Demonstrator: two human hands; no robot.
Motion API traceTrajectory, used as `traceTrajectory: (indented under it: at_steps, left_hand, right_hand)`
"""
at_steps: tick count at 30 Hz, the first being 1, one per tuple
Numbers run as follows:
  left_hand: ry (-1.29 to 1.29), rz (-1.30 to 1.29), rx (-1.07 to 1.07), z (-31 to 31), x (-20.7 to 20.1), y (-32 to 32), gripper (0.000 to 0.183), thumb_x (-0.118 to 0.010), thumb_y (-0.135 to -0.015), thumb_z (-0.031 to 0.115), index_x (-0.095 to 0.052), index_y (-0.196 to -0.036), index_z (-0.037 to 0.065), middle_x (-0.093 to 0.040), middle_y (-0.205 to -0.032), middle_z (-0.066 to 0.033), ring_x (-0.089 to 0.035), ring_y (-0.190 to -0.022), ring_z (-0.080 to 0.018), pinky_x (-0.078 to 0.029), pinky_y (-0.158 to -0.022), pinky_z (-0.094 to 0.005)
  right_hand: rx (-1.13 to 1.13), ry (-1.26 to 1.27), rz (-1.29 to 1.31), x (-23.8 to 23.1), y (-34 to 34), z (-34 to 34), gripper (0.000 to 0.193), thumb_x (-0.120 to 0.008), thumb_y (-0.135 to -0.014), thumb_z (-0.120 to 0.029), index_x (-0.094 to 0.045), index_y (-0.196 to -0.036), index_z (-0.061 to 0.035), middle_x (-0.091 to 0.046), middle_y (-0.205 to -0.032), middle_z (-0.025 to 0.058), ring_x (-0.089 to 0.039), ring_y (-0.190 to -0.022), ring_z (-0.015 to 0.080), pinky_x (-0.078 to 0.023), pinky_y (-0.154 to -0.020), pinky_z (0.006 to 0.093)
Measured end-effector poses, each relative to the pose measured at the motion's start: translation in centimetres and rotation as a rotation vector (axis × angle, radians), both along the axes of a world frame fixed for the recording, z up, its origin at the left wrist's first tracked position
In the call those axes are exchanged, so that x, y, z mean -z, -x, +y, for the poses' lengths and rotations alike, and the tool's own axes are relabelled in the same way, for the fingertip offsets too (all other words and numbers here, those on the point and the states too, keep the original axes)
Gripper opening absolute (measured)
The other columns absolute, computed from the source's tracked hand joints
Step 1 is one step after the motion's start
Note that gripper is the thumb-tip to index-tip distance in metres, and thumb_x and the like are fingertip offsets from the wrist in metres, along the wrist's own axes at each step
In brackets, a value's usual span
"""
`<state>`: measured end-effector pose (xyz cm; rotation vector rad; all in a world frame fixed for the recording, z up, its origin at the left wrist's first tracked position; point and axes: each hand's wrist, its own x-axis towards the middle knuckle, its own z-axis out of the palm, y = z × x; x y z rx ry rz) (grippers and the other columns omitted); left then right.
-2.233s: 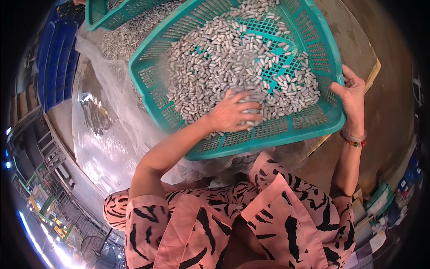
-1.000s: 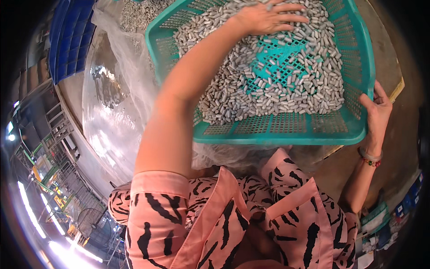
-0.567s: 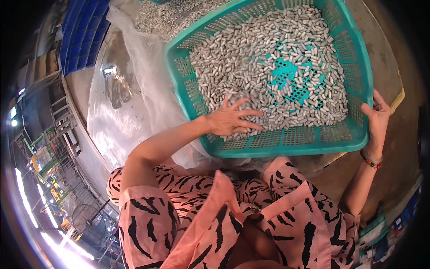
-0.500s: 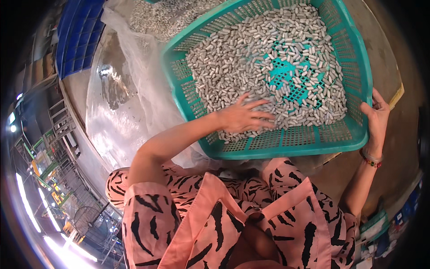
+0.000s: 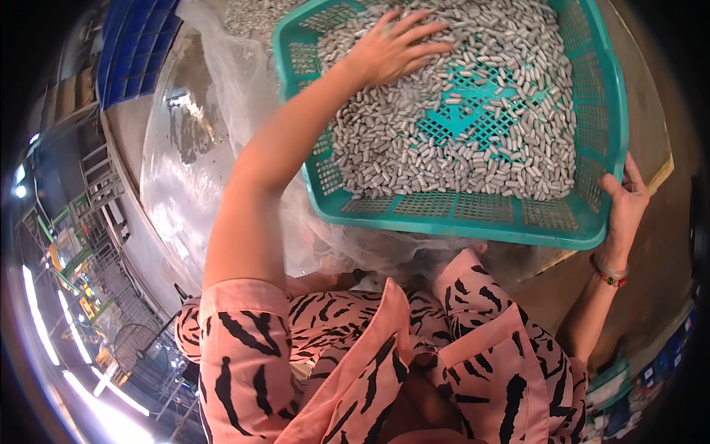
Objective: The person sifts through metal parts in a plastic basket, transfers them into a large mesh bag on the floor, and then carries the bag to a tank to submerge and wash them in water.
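Observation:
A green plastic basket (image 5: 458, 228) with slotted walls is in front of me, holding many small grey cylindrical pieces (image 5: 436, 169). They form a layer with a thin patch, where the basket's lattice bottom shows through. My left hand (image 5: 399, 50) lies on the pieces toward the far left part of the basket, palm down, its fingers spread and holding nothing I can see. At the near right corner, my right hand (image 5: 626, 207) grips the basket by its side, the thumb inward and the other fingers partly hidden behind the wall.
Clear plastic sheeting (image 5: 229, 111) spreads left of the basket and under it. More small grey pieces (image 5: 259, 16) lie beyond the far left corner. A blue slatted plastic panel (image 5: 137, 52) stands at the upper left, and a round fan (image 5: 137, 344) at the lower left.
My left hand has moved from the near left part of the pieces to the far left. The basket has shifted slightly right and away, with my right hand still on it.

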<state>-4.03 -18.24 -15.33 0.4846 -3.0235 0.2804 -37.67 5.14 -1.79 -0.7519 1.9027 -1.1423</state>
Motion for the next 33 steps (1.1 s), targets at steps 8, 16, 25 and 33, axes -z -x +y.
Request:
traceTrajectory:
  at_steps: [8, 16, 25, 33]
  left_hand:
    - [-0.673, -0.222, -0.427, 16.1, -5.2, -8.1, 0.051, -0.038, -0.094, 0.038, -0.022, -0.142, 0.031, -0.012, -0.15, -0.0063, 0.001, -0.139, -0.0307, -0.005, -0.105, -0.0621]
    - [-0.792, 0.2, 0.226, 12.1, -0.9, 3.9, 0.039, -0.037, -0.095, 0.031, -0.037, -0.133, 0.041, -0.028, -0.145, 0.0061, -0.016, -0.137, -0.0257, -0.01, -0.109, -0.0576]
    - [-0.14, 0.233, -0.191, -1.6, -0.6, 3.0, 0.04, -0.033, -0.095, 0.04, -0.031, -0.135, 0.045, -0.029, -0.145, 0.0068, -0.024, -0.133, -0.0234, -0.015, -0.108, -0.0523]
    - [-0.406, -0.196, -0.716, 14.2, -2.9, -5.4, 0.045, -0.048, -0.088, 0.043, -0.038, -0.131, 0.034, -0.027, -0.137, -0.0121, -0.024, -0.125, -0.0384, -0.026, -0.095, -0.0585]
  right_hand:
    - [-0.004, 0.01, -0.052, 1.0, 0.8, 0.7, 0.057, -0.06, -0.07, 0.003, -0.047, -0.125, 0.009, -0.063, -0.097, 0.0092, -0.058, -0.078, 0.0108, -0.047, -0.068, 0.0226]
    - [0.055, -0.004, -0.121, 0.2, -0.4, 0.3, 0.057, -0.057, -0.069, 0.007, -0.046, -0.124, 0.0098, -0.063, -0.098, 0.0107, -0.06, -0.08, 0.0121, -0.048, -0.071, 0.0227]
    - [0.061, -0.041, 0.007, -0.6, -1.6, -0.2, 0.055, -0.055, -0.07, 0.01, -0.046, -0.124, 0.0101, -0.063, -0.097, 0.0095, -0.058, -0.078, 0.0107, -0.047, -0.07, 0.0215]
    - [0.047, -0.039, -0.065, -0.2, 0.1, 0.5, 0.055, -0.056, -0.071, 0.009, -0.045, -0.125, 0.0099, -0.062, -0.101, 0.0103, -0.059, -0.082, 0.0111, -0.047, -0.073, 0.0225]
